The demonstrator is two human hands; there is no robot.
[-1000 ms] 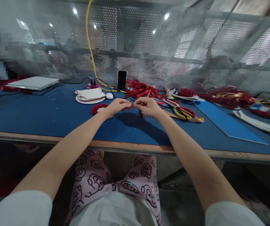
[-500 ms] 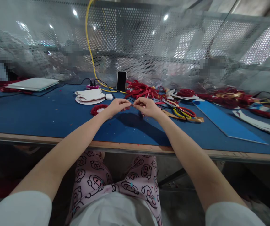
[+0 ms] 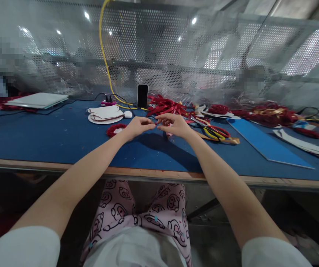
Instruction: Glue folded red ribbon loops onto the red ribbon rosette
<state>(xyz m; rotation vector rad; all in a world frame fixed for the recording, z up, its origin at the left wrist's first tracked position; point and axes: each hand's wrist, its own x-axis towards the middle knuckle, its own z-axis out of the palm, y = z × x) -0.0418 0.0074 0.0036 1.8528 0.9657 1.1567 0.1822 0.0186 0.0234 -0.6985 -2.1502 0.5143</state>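
Above the blue tabletop [image 3: 73,141], my two hands meet in front of me. My left hand [image 3: 138,128] is closed, thumb and fingertips pinching a small dark red piece [image 3: 155,124] too tiny to identify. Close against it, my right hand [image 3: 174,125] has its thumb and fingers parted around the same spot. Under the right palm a small pink-and-white object [image 3: 169,132] shows in part. A fuzzy red ring with a white centre [image 3: 115,129] lies beside my left wrist, partly covered by it.
Behind the hands are a red ribbon pile [image 3: 166,105], an upright phone [image 3: 142,95] and stacked white cut pieces [image 3: 105,114]. Scissors with red and yellow handles [image 3: 216,132] lie to the right, near a blue board [image 3: 267,144]. A perforated metal screen [image 3: 154,48] stands behind the table.
The right thumb and fingers have moved apart from their pinch, and the pink-and-white object shows more beneath them. My left hand keeps its place. The view has shifted slightly.
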